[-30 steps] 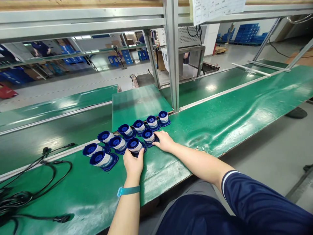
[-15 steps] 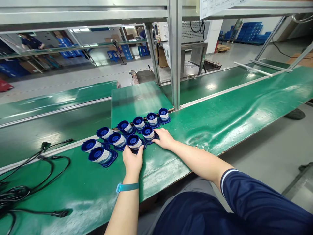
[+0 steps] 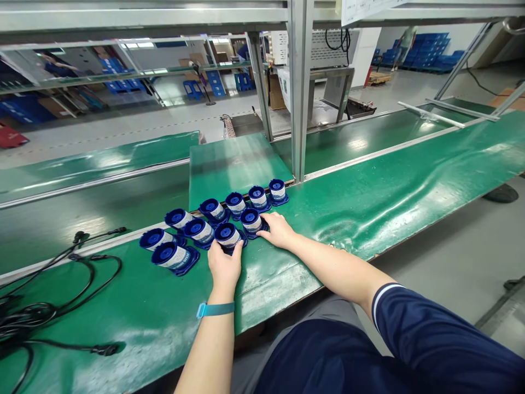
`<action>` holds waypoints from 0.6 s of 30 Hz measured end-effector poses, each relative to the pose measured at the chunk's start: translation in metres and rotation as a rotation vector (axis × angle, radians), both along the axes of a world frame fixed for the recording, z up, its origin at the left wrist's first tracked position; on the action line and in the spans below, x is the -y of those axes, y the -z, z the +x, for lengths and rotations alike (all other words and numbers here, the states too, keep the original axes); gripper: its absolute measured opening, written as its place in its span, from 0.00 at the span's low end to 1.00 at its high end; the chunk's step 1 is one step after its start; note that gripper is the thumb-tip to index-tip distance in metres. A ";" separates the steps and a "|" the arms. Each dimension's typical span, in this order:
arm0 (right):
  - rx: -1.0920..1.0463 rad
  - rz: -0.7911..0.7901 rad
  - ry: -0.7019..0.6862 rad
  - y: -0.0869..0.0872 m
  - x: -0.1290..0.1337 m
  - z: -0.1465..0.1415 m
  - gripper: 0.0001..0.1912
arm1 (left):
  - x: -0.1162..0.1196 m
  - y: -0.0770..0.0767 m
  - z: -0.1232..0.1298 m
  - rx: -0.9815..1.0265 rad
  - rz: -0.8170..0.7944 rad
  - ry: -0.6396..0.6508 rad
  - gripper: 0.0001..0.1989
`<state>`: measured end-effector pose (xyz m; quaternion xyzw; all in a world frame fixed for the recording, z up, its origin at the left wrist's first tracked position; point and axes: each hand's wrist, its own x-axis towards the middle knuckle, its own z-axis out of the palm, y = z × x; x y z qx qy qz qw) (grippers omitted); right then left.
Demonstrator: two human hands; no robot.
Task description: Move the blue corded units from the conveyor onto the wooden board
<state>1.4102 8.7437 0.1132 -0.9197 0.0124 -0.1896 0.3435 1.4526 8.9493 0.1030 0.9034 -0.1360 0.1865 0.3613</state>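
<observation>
Several dark blue, cup-shaped plastic parts with square bases and white-and-blue labels stand in two rows on the green bench top. My left hand (image 3: 225,265) has its thumb and fingers around the near side of one labelled blue part (image 3: 228,236) in the front row. To its right, my right hand (image 3: 278,230) grips the end blue part (image 3: 251,220) of that row from the side. Both parts rest upright on the bench, and some of my fingertips are hidden. Another front-row part (image 3: 175,257) stands at the left end, untouched; a back-row part (image 3: 278,191) stands farthest right.
Black cables with plugs (image 3: 45,314) lie on the left of the bench (image 3: 156,323). A metal upright (image 3: 300,98) rises just behind the parts. Beyond it run a conveyor channel (image 3: 94,208) and a green board (image 3: 238,164). A person (image 3: 406,44) stands far back.
The view has shifted slightly, so the scene sits a little differently in the picture. Both hands keep the same hold on the same two parts.
</observation>
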 end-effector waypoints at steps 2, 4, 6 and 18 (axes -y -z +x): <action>0.005 -0.004 -0.005 0.001 0.000 0.000 0.30 | 0.001 -0.001 -0.001 0.003 0.003 0.000 0.31; 0.014 -0.011 -0.005 0.002 0.000 0.000 0.31 | 0.001 -0.001 -0.002 0.003 0.009 0.004 0.31; 0.014 -0.018 0.003 0.003 0.001 0.001 0.31 | 0.001 -0.001 -0.002 0.004 0.010 0.013 0.31; 0.043 -0.106 0.110 0.005 0.004 -0.002 0.27 | 0.012 0.000 -0.007 0.022 -0.015 0.035 0.29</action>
